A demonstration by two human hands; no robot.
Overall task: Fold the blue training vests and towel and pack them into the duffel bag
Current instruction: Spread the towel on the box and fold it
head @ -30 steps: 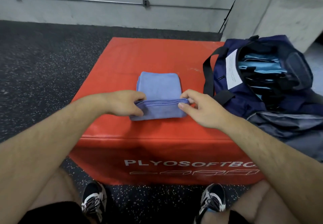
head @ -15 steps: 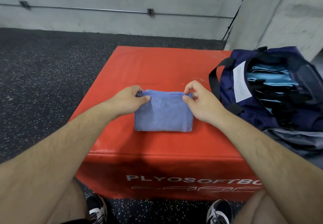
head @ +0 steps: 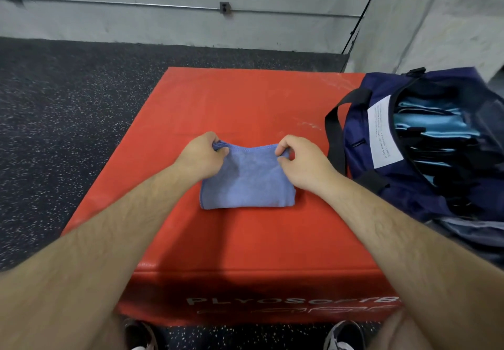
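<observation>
L hand, R hand pinch towel, box marked PLYOSOFTB, label blurred

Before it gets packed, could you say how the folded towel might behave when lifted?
Probably floppy: the towel sags between the left hand and right hand pinching its far corners. Likely light, as mere pinches raise its edge; layers may unfold unless supported.

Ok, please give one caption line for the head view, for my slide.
Left hand and right hand pinch far corners of the folded towel on a red box near the open duffel bag.
</observation>
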